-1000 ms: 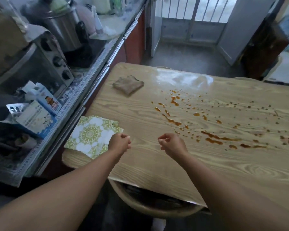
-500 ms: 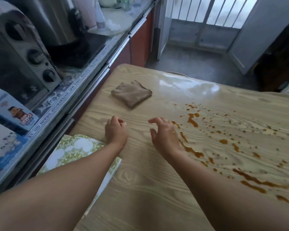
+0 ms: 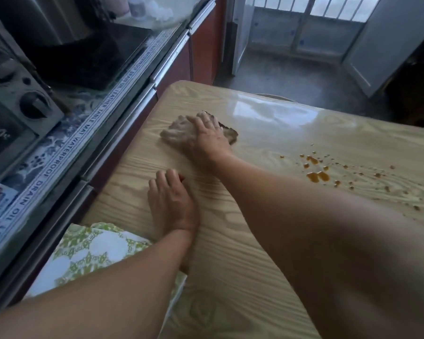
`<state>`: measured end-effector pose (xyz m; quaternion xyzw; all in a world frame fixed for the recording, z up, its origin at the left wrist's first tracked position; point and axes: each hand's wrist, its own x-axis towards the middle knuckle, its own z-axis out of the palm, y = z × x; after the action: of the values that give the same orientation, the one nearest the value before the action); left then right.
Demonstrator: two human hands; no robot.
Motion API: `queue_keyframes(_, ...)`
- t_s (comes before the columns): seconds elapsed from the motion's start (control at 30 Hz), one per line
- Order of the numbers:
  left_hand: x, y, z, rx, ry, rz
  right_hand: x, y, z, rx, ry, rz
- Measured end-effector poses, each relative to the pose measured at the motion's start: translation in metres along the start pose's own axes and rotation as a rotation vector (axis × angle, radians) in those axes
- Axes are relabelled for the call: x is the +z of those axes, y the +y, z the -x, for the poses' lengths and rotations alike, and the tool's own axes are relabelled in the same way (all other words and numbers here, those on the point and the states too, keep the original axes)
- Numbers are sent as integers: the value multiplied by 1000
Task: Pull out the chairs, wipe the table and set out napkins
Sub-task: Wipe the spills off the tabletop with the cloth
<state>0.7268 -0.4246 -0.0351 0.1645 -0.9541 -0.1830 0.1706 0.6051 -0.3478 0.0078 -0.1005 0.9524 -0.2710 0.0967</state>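
A light wood-grain table [image 3: 267, 241] fills the view. My right hand [image 3: 207, 135] lies on the brown cloth [image 3: 179, 130] near the table's far left corner, fingers spread over it and starting to close. My left hand [image 3: 171, 204] rests flat on the bare tabletop, nearer to me, fingers loosely together, holding nothing. A stack of green-and-white patterned napkins [image 3: 93, 253] lies at the table's near left edge, partly under my left forearm. Brown spilled drops [image 3: 317, 176] are scattered over the right side of the table.
A counter [image 3: 66, 152] with a printed waterproof mat runs along the table's left side, carrying a toaster oven [image 3: 17, 101] and a black cooktop [image 3: 88, 52]. The rim of a chair [image 3: 274, 96] shows beyond the far edge. An open door leads to a balcony.
I have leaned forward over the table. My right hand has reached ahead from beside the spill onto the brown cloth. My left hand has moved slightly forward and flattened on the table.
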Motion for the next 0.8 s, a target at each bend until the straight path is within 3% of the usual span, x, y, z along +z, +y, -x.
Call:
queue_keyframes(0.13, 0, -1, -3, -2, -18, -36, 15, 8, -11, 20, -68, 280)
queue_keyframes(0.37, -5, 3, 1, 39, -35, -18, 13, 35, 55, 61, -29, 294)
queue_keyframes(0.67, -15, 13, 13, 409, -166, 12, 32, 36, 152, 151, -23, 392)
queue_keyframes(0.8, -15, 14, 12, 435, -221, -20, 29, 45, 138, 169, -1, 416)
